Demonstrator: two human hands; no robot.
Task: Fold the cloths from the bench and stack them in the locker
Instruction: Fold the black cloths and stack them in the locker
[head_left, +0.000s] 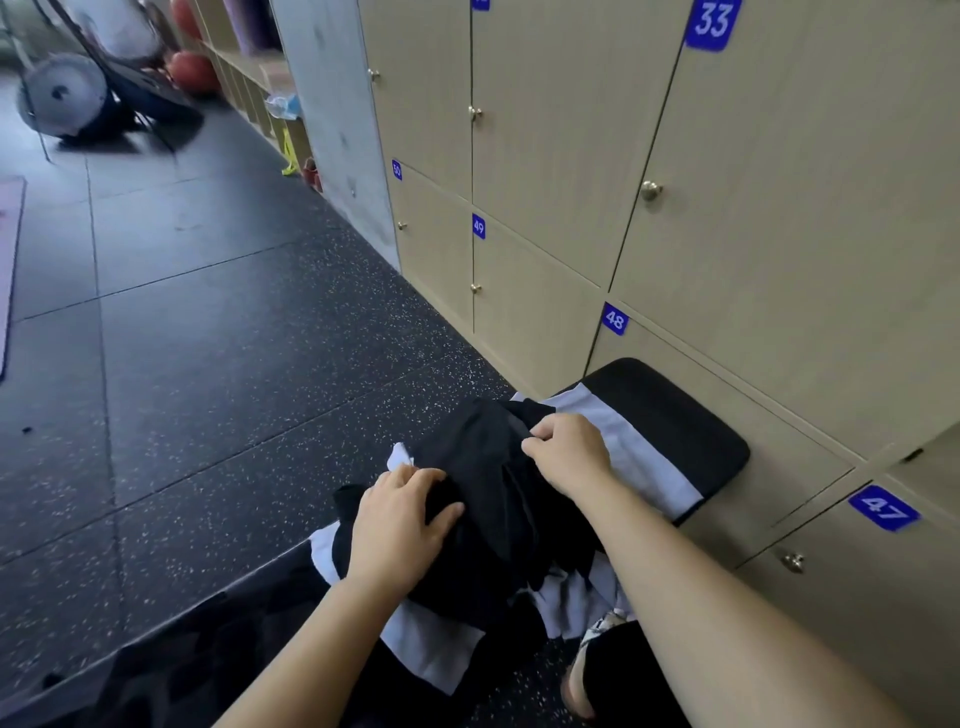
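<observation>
Several closed lockers (753, 208) with blue number plates (614, 318) line the wall just behind the black padded counter (691, 431). On it pale cloths (644, 457) lie spread, a black cloth (488, 467) heaped over them. The left hand (402, 512) clutches the black cloth's near bunch; the right hand (569, 452) pinches its far edge.

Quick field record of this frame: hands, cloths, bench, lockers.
left hand: grips crumpled black cloth
right hand: fingers pinch the same cloth's far edge
underneath: pale white cloth, spread over black padded bench
lockers: beige numbered locker doors, every visible one closed
progress: black cloth not yet folded; nothing stacked in view
</observation>
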